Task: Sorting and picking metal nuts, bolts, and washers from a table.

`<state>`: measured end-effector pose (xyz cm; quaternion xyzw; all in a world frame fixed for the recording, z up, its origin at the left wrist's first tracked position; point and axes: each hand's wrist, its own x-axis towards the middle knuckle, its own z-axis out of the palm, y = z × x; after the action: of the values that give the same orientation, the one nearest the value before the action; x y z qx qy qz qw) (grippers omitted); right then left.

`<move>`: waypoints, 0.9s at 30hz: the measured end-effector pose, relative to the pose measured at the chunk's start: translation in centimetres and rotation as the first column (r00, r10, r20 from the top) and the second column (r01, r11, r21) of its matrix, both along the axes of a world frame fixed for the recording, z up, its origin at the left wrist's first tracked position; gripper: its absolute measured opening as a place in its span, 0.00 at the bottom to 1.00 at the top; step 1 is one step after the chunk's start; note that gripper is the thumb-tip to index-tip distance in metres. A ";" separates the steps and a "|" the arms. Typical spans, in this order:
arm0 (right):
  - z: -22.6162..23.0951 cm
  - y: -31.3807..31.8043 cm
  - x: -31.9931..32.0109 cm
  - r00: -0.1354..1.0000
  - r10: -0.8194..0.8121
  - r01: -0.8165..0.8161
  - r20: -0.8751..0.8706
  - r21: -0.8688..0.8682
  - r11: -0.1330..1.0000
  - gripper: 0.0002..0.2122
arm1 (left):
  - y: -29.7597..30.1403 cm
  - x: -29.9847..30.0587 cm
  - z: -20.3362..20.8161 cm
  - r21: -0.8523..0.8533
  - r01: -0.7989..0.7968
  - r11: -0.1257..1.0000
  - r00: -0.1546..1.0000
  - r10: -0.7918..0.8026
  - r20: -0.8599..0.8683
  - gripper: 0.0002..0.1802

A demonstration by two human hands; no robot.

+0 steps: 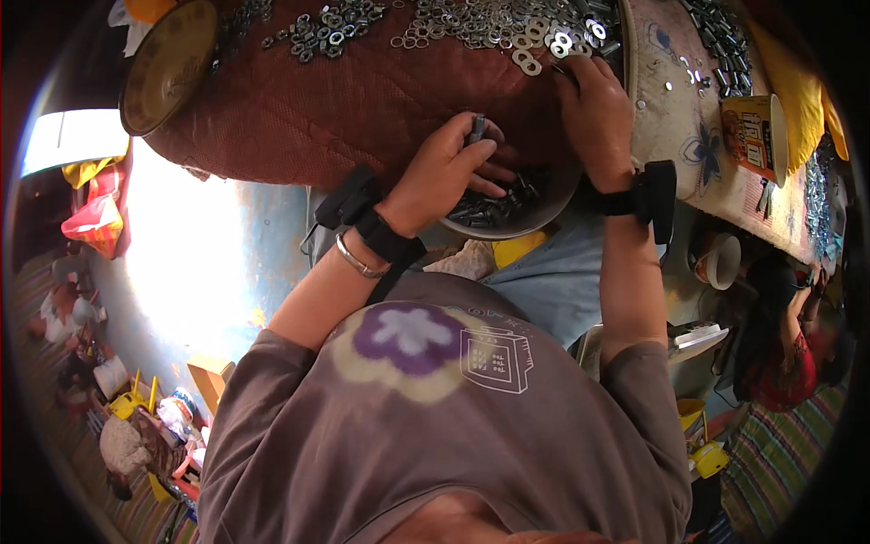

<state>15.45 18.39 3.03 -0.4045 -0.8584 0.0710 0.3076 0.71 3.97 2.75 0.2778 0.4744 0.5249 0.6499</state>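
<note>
Between the thumb and forefinger of my left hand [444, 163] is a short dark metal bolt [476, 129], held roughly upright; the other fingers are loosely spread. Just below them, a round metal bowl [521, 231] holds many similar dark bolts [494, 204]. My right hand [596, 113] reaches over the dark red cloth [344, 118], its fingers curled and the tips at the near edge of a spread of flat washers [530, 41]. Whatever its fingertips pinch is too small to make out. Left of the washers lies a heap of hex nuts [335, 32].
A round tray [169, 68] leans at the far left of the cloth. On the pale patterned table [666, 118] at right are more metal pieces [720, 54] and a paper tub [755, 136]. Another person in red [787, 372] works at the far right.
</note>
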 end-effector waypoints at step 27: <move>1.6 -6.9 -1.7 0.916 0.306 -0.358 -0.261 -0.181 0.916 0.12 | 0.8 -0.5 -0.3 0.094 -0.029 0.995 0.980 0.047 -0.194 0.07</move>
<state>13.74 11.47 4.59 -0.2733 -0.8602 0.2650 0.3393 0.24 4.76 2.42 0.3483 0.5171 0.5284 0.5762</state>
